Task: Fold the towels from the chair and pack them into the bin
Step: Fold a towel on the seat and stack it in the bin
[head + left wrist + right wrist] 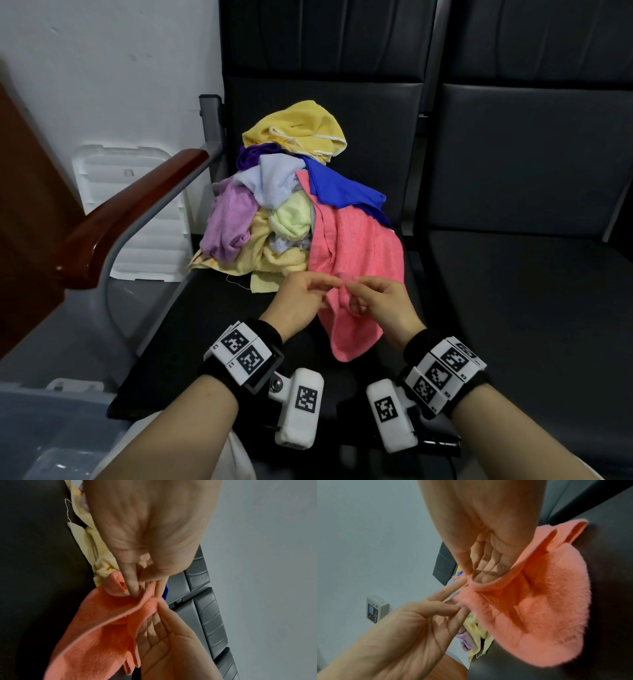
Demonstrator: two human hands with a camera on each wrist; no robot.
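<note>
I had the pink towel [356, 253] draped from the heap of towels [274, 212] down over the chair seat [212, 329] toward its front edge. My left hand [301, 301] and right hand [383, 301] met above it, thumb and fingers [132, 586] of each pinching the same stretch of hem, close together. The bin [51, 421] waited past the seat's front-left corner. To do this well, I judged I should slide my pinches apart along the hem until each found a corner, then lift the towel clear of the heap so it hung flat before folding.
</note>
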